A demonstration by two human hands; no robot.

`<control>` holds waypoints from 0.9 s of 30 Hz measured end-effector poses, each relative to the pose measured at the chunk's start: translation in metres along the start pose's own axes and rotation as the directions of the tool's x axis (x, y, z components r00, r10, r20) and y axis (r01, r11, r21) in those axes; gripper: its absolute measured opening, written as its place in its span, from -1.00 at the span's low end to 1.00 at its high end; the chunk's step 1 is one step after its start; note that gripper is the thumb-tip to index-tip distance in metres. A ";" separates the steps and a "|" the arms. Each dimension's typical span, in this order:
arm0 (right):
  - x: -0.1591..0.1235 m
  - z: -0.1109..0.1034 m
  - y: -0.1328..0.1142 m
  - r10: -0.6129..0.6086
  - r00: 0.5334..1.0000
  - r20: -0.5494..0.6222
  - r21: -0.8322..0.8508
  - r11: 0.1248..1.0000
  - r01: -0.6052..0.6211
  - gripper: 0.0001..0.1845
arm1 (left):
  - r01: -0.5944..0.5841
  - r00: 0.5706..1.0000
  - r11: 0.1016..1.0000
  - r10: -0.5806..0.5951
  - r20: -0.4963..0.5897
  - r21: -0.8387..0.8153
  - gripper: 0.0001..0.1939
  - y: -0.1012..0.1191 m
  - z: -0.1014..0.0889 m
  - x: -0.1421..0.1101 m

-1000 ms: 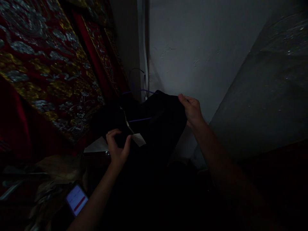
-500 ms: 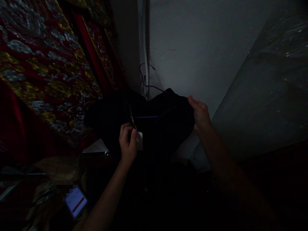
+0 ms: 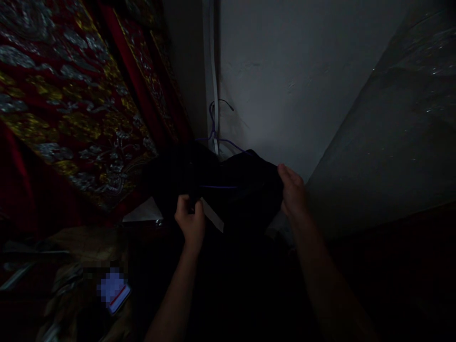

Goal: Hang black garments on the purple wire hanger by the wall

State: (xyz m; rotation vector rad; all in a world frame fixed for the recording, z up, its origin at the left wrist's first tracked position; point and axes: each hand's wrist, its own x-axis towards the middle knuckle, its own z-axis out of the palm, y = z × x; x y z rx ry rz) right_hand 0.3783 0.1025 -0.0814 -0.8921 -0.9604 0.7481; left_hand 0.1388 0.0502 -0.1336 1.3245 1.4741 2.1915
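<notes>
A black garment (image 3: 249, 190) hangs on a thin purple wire hanger (image 3: 228, 141) in front of me; darkness hides its exact kind. My left hand (image 3: 190, 216) is closed on the garment's front edge near the middle. Just right of those fingers a pale tag (image 3: 213, 214) shows against the dark cloth. On the other side, my right hand (image 3: 292, 190) pinches the garment's right edge between thumb and fingers. The hanger's hook stands up near a white cable along the wall.
At the left hangs a red cloth (image 3: 89, 118) with gold and silver embroidery. A lit phone (image 3: 117, 294) lies at lower left on brownish material. Behind is a grey wall (image 3: 285, 71), with clear plastic sheeting (image 3: 384, 142) to the right.
The garment and hanger appear slightly lower in view. My left hand has shifted from the tag's edge to the cloth, and the tag now slants. My right hand keeps its hold.
</notes>
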 end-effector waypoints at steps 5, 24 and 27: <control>-0.002 0.005 0.016 -0.032 0.998 -0.050 0.026 0.999 0.033 -0.54 | 0.043 0.945 0.997 -0.061 -0.322 -0.062 -0.75 0.007 -0.033 0.010; -0.166 0.065 0.008 0.351 0.818 0.455 -0.110 0.934 -0.339 -0.61 | 0.539 0.837 0.703 -0.510 0.199 -0.464 -0.72 0.062 -0.041 -0.025; -0.148 0.077 0.003 0.230 0.901 0.368 -0.166 0.970 -0.179 -0.64 | 0.531 0.847 0.738 -0.450 0.282 -0.417 -0.71 0.060 -0.049 -0.024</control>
